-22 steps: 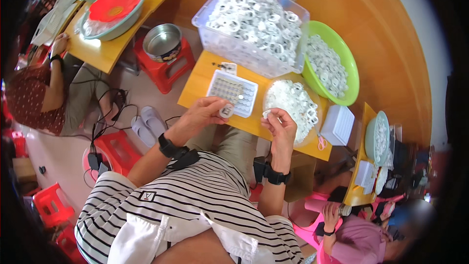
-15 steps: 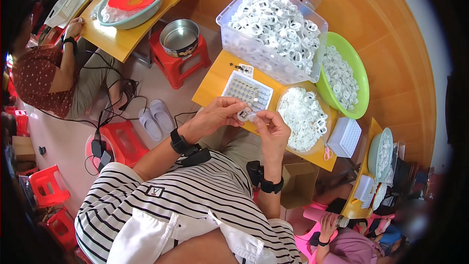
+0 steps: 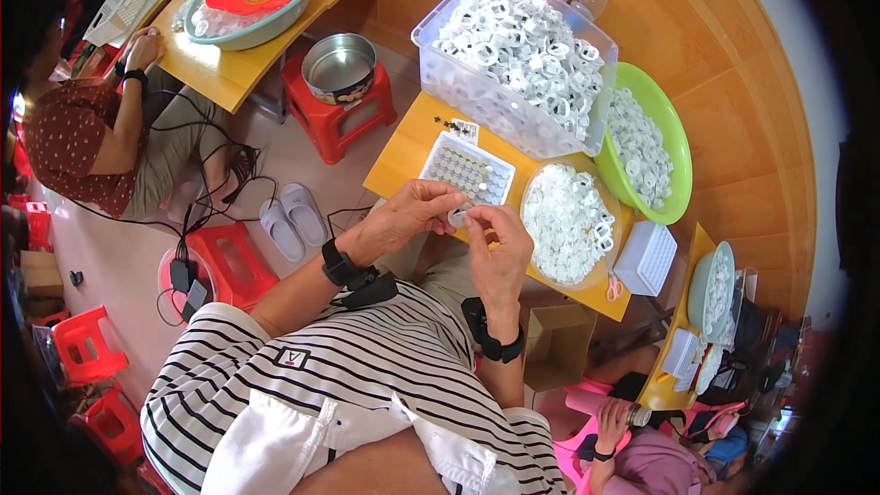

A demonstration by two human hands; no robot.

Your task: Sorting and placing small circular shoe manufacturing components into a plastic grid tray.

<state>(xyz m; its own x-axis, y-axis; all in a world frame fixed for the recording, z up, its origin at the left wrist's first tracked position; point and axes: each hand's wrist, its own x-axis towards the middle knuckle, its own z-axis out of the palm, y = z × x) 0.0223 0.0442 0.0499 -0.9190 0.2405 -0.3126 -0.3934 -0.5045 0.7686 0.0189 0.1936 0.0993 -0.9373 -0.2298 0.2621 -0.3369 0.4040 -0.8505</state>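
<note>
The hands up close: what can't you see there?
- Small white part, head view: too small, and the fingers of the left hand and right hand cover most of it.
- Tray cells: too small to count.
- Tub bottom: hidden under white rings.

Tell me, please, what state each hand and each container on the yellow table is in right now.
left hand: raised over the table edge, fingers pinching a small white part.
right hand: raised, fingertips on the same part.
white grid tray: flat, cells mostly filled.
clear bin: open, heaped with white rings.
shallow bowl: piled with white rings.
green basin: open, partly filled.
</note>
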